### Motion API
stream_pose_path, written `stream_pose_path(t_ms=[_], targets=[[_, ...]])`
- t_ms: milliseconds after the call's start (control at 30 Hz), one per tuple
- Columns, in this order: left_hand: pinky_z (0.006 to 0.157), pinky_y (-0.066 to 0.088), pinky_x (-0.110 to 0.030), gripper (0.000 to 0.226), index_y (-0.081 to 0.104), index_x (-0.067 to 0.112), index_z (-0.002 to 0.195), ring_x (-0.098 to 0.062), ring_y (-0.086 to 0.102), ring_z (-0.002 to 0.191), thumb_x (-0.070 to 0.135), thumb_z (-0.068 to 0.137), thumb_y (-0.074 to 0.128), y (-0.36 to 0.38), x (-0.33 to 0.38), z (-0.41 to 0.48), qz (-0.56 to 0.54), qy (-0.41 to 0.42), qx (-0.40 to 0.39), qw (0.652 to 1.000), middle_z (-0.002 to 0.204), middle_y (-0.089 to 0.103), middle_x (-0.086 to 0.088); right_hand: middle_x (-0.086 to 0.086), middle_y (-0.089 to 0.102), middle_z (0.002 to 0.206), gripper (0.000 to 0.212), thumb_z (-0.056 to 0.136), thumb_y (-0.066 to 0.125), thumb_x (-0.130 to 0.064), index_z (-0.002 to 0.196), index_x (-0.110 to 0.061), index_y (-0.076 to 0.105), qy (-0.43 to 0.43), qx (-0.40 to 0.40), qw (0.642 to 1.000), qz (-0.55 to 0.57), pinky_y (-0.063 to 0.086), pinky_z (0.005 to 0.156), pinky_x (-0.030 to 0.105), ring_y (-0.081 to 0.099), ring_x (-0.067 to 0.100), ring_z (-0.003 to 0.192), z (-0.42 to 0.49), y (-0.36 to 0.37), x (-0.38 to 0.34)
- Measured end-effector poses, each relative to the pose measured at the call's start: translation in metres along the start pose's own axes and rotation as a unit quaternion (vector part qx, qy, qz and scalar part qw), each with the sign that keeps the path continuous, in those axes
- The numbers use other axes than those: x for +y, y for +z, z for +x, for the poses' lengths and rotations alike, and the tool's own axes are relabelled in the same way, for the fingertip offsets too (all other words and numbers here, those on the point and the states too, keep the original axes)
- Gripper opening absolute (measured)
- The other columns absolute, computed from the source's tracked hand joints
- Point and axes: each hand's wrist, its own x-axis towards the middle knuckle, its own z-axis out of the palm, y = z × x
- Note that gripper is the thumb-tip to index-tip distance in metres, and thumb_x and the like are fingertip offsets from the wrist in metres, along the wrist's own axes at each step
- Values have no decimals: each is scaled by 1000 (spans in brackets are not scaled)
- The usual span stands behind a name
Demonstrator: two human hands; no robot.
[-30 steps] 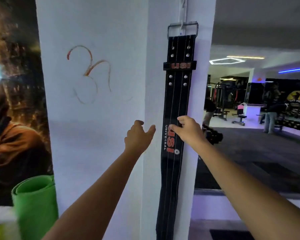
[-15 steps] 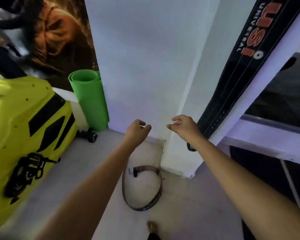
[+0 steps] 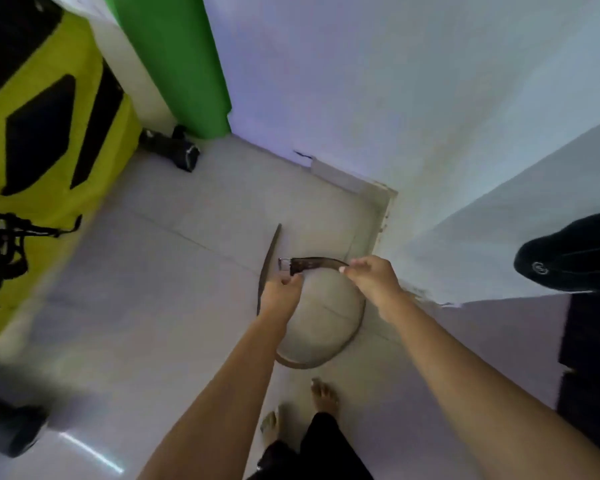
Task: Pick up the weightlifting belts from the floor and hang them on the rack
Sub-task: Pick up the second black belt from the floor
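Both hands have dropped from the pillar: right hand (image 3: 373,277) pinches the curled brown leather belt (image 3: 355,327), left hand (image 3: 280,292) closes nearby; its trailing loop may slip free.

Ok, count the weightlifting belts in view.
2. A brown belt lies curled on the floor by the pillar's base, both hands at its buckle end. A black belt's tip hangs at the right edge. Others may be out of frame.

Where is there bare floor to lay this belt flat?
Bare tile lies left of the brown belt, between it and the yellow machine. It is crowded by the pillar corner, where both hands work, and near the feet.
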Motion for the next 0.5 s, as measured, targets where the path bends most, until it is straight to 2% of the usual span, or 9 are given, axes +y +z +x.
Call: stream_pose_path(t_ms=[67,133,167,233,300,400,500], targets=[[57,32,-28,33,42,15,62,-20,44,62,27,92,47,32,-22,65,-55,-51,-12,997,69,49,-5,6,57,82,9,82,67,-14,89,-11,63,2,2,1000,-8,38,54,18,52,18,73,66,25,32],[54,32,-26,28,47,13,71,-15,45,60,29,94,44,65,-45,125,-89,-95,-20,991,70,52,-1,4,57,80,6,82,66,-13,87,-10,64,-13,3,999,-31,36,51,12,52,17,73,127,49,65],[54,33,-26,26,48,13,75,-15,46,60,31,94,44,81,-56,156,-109,-108,-17,988,72,53,-2,5,59,84,12,82,66,-14,93,-9,66,-26,3,999,-40,39,55,12,53,18,78,156,60,80],[54,33,-25,26,47,14,76,-15,47,60,33,94,43,112,-79,213,-150,-130,-8,980,73,54,-3,7,62,97,24,82,67,-19,104,-9,66,-41,-2,998,-55,47,76,23,57,20,91,211,78,108],[53,33,-25,29,46,14,77,-16,45,59,37,95,41,139,-91,260,-194,-145,-10,970,72,51,-4,9,62,106,34,81,68,-21,111,-7,64,-47,-4,997,-67,45,92,30,58,22,100,258,91,131],[54,37,-26,37,47,11,87,-18,44,60,47,93,43,167,-98,316,-243,-149,13,958,71,48,-6,10,62,113,35,85,64,-20,116,-6,61,-55,5,995,-81,41,91,25,58,22,107,314,106,158],[55,41,-27,40,47,13,102,-18,46,61,51,90,47,180,-103,353,-278,-144,36,949,77,51,-7,12,61,122,33,88,59,-21,118,-6,61,-61,10,994,-88,41,94,27,56,26,113,345,112,175]])
